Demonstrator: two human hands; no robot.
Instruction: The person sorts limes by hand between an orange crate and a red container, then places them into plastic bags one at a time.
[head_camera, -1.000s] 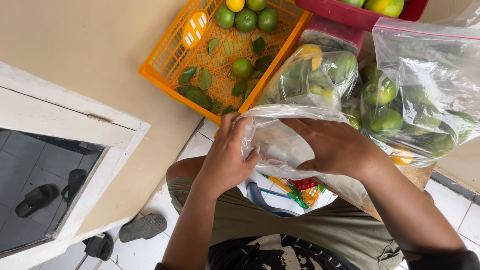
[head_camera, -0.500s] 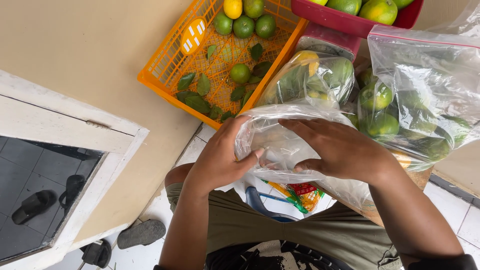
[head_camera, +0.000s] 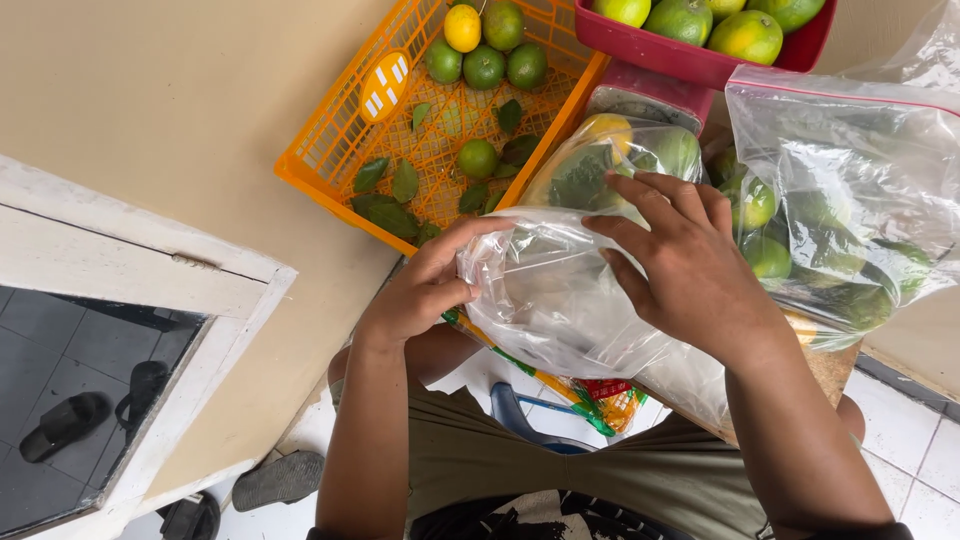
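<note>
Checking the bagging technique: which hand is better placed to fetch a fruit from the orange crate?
Probably the left hand: it only pinches the clear bag's edge and sits nearest the orange crate. The right hand lies flat on the bag, farther off.

Bare forearms, no sleeves visible, no watch or rings on the left hand (head_camera: 415, 295) or right hand (head_camera: 690, 270). Olive-green fabric shorts (head_camera: 560, 480) over the lap. Black top with white print (head_camera: 540, 520) at bottom edge, only partly visible.
</note>
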